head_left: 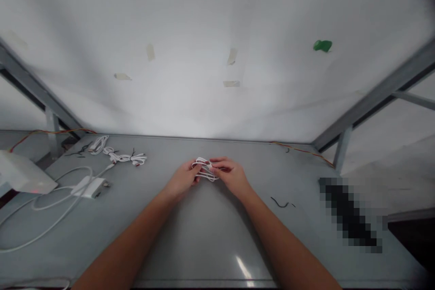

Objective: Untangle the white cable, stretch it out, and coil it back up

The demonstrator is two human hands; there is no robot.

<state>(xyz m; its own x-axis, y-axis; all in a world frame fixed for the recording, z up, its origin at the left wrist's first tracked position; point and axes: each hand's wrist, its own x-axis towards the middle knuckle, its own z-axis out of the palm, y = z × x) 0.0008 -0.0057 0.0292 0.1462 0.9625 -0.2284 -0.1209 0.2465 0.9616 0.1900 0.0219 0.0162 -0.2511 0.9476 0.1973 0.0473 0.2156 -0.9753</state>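
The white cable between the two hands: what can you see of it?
The white cable is thin, smooth-looking, perhaps plastic-coated, and gathered into loops. The left hand holds one side of the bundle, the right hand the other, over the grey table. Any plugs on it cannot be made out clearly.

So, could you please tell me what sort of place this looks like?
Probably a workbench, perhaps in a workshop: there is a grey tabletop, metal frame bars at both sides, and bundled white cables lying toward the left.
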